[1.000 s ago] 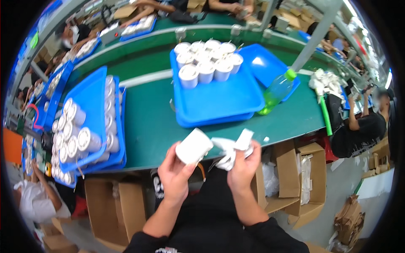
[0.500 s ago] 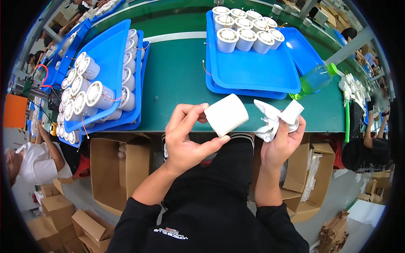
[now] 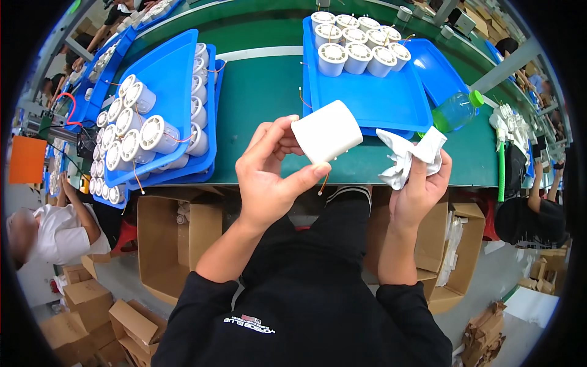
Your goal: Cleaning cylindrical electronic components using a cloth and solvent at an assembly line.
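Note:
A white cylindrical housing [image 3: 328, 132] is pinched between the thumb and fingers of my left hand [image 3: 267, 168], tilted, its smooth side facing up. A short orange wire with a small connector dangles beneath it. My right hand [image 3: 420, 186] grips a crumpled white cloth [image 3: 408, 158], just right of the housing and apart from it. Beyond both hands, a blue tray [image 3: 367, 101] carries several upright white housings [image 3: 358, 56] with slotted tops and thin wires at its far end. To the left, a tilted blue tray [image 3: 165, 67] holds more such housings [image 3: 158, 136], stacked over another filled tray.
A green bottle [image 3: 454, 113] leans beside the right tray. Open cardboard boxes [image 3: 164, 251] stand below the green table's [image 3: 263, 92] front edge on both sides. A person in a white shirt [image 3: 64, 229] sits at the left; another in black [image 3: 529, 217] is at the right.
Both hands have risen slightly away from me with the housing and the cloth. The housing has turned a little, and its dangling wire now shows below.

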The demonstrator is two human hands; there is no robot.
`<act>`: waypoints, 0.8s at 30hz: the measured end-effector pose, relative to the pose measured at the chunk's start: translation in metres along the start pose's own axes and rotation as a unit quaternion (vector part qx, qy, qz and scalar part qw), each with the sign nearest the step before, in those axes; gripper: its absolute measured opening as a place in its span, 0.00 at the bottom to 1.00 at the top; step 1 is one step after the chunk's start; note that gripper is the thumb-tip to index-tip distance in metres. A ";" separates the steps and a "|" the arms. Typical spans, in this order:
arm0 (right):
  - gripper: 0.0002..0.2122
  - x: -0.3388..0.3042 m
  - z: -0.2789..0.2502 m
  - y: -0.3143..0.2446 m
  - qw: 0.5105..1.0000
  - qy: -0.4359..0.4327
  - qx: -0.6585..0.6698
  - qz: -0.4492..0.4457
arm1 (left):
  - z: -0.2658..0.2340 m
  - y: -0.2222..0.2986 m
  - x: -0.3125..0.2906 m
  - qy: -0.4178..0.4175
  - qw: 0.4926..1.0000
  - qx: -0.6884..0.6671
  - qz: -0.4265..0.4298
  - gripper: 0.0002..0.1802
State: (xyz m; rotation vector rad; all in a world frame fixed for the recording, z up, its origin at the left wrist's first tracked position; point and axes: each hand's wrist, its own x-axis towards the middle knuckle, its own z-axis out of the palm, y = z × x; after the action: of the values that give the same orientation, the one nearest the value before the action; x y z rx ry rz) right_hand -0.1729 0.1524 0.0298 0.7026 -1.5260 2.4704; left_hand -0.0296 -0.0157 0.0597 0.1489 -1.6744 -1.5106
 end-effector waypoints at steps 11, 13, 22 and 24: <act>0.12 0.009 0.010 -0.005 1.000 -0.011 0.009 0.018 | 0.004 0.022 0.021 0.034 0.956 -0.250 -0.152 0.30; 0.12 0.011 0.012 -0.005 1.000 -0.020 0.005 0.019 | 0.003 0.022 0.023 0.029 0.954 -0.256 -0.154 0.31; 0.11 0.014 0.017 0.000 0.999 -0.027 0.006 0.030 | -0.002 0.018 0.027 0.024 0.919 -0.308 -0.246 0.30; 0.11 0.013 0.016 0.003 0.999 -0.028 0.006 0.034 | -0.001 0.018 0.029 0.030 0.879 -0.386 -0.278 0.25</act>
State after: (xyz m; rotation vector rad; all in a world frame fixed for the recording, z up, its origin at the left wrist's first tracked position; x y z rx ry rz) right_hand -0.1807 0.1358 0.0396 0.7389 -1.5829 2.5312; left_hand -0.0391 -0.0294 0.0898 0.2500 -0.8901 -2.4682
